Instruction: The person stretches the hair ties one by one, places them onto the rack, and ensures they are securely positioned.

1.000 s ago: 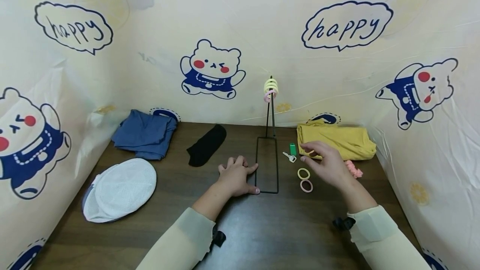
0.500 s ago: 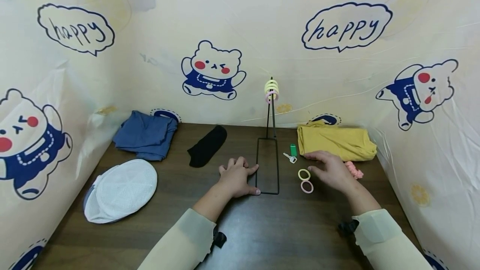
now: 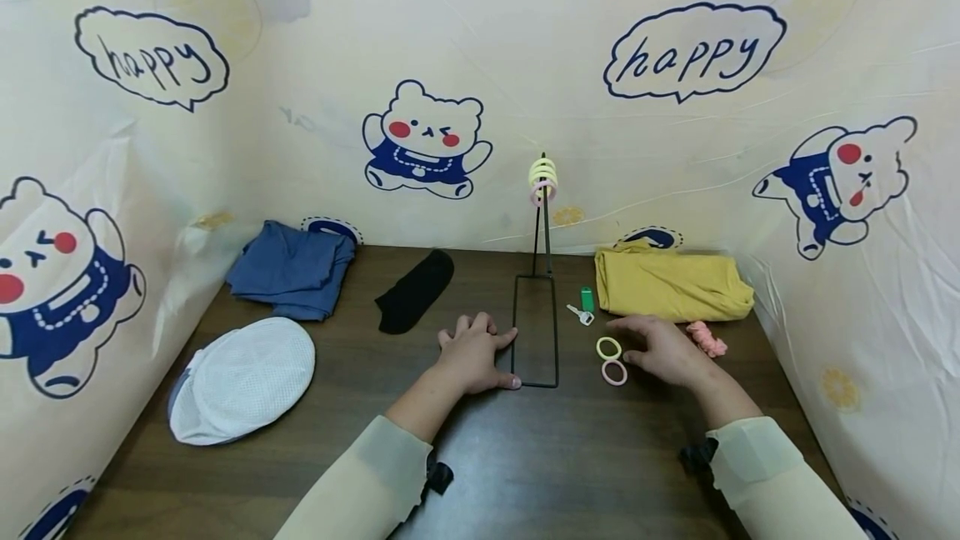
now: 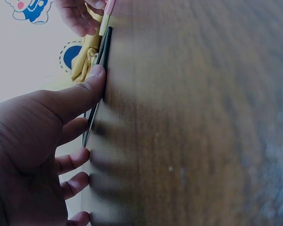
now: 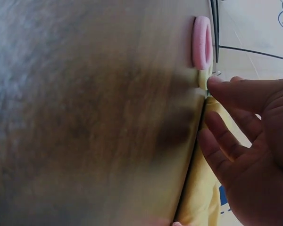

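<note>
A black wire stand (image 3: pixel 556 332) has a flat rectangular base and a tall upright, with several yellow and pink hair ties (image 3: pixel 543 173) hung near its top. My left hand (image 3: pixel 471 355) rests at the base's left side, thumb on the near corner and index finger on the long bar. In the left wrist view its thumb (image 4: pixel 95 77) lies along the black wire. A yellow hair tie (image 3: pixel 608 339) and a pink hair tie (image 5: pixel 201 43) lie side by side right of the base. Beside them hovers my right hand (image 3: pixel 663 350), fingers loosely bent, thumb tip right at the yellow one.
A key (image 3: pixel 581 315) with a green tag (image 3: pixel 587 299) lies behind the hair ties. Folded yellow cloth (image 3: pixel 673 283) and a pink scrunchie (image 3: pixel 707 339) are on the right. To the left are a black sock (image 3: pixel 415 291), folded blue cloth (image 3: pixel 292 270) and a white cap (image 3: pixel 243 380).
My right hand has come down and toward the body, from beside the key and yellow cloth to the yellow hair tie. The left hand has kept its place on the stand's base.
</note>
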A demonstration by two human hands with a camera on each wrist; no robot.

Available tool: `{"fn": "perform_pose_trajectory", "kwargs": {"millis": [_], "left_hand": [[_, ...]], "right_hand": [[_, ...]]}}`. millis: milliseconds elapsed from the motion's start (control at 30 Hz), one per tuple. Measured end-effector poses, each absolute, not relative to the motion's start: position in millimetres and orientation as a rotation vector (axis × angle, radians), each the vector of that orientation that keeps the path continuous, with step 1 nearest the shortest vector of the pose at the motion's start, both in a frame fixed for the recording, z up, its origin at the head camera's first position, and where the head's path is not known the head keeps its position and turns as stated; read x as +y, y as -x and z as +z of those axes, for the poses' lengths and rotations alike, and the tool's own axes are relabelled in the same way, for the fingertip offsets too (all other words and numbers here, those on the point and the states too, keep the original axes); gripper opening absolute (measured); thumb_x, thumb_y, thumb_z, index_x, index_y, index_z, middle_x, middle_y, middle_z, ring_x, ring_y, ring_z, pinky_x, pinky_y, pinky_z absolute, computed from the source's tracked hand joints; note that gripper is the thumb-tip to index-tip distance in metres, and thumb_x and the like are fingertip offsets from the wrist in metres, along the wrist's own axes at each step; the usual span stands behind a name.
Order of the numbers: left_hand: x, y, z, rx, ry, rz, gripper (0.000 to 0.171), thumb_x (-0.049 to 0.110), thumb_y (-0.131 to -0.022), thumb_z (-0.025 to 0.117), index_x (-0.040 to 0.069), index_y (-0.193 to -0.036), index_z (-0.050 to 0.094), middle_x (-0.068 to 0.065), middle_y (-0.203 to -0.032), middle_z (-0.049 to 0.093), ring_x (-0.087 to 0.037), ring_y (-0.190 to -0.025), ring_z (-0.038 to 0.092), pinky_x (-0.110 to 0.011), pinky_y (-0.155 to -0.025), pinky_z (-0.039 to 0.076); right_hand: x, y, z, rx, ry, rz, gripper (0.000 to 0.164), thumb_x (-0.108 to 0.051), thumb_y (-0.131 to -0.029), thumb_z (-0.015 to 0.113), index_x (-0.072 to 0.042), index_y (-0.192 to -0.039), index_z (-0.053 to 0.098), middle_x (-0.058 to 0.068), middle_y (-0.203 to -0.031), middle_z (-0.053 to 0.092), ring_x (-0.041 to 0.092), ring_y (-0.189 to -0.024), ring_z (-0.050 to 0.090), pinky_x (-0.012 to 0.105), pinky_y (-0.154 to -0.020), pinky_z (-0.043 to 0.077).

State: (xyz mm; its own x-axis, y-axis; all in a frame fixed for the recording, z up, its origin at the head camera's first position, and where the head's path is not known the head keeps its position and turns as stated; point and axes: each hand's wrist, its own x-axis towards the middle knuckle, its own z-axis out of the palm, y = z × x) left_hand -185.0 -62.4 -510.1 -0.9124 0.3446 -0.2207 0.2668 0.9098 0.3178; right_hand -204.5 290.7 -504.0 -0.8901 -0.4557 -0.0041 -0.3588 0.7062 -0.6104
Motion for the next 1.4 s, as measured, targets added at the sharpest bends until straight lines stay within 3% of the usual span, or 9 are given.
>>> {"fn": "perform_pose_trajectory", "kwargs": {"millis": [533,1033,1400], "left_hand": [[-61,187,-512,2.81,-0.467,0.387,0.089,0.068,-0.078,0.079,0.041,-0.156,0.045,-0.001,-0.132,0.046,-0.032,-0.124,0.037,-0.06,-0.094,0.029],[-62,186,-511,2.812,-0.476,0.384,0.089,0.069,-0.079,0.079,0.041,-0.156,0.045,-0.001,-0.133,0.046,-0.032,-0.123,0.038,-0.06,-0.093,0.029],[-62,185,-511,2.797,-0.471,0.389,0.089,0.068,-0.079,0.08,0.04,-0.156,0.045,-0.001,-0.132,0.046,-0.033,-0.124,0.038,-0.059,-0.092,0.029]], "right_hand": [[285,210,-505,2.758,0.688,-0.743,0.05,-0.002,-0.087,0.079,-0.009,-0.136,0.068,0.008,-0.131,0.069,0.035,-0.127,0.058,0.058,-0.105,0.043],[278,208,-496,2.848,0.667,-0.784,0.028,-0.007,-0.095,0.074,-0.012,-0.122,0.075,0.003,-0.119,0.073,0.032,-0.119,0.063,0.056,-0.101,0.047],[267,200,-475,2.94,0.811,-0.927,0.026,-0.002,-0.094,0.074,-0.01,-0.118,0.076,0.002,-0.112,0.074,0.019,-0.099,0.07,0.045,-0.084,0.057]]}}
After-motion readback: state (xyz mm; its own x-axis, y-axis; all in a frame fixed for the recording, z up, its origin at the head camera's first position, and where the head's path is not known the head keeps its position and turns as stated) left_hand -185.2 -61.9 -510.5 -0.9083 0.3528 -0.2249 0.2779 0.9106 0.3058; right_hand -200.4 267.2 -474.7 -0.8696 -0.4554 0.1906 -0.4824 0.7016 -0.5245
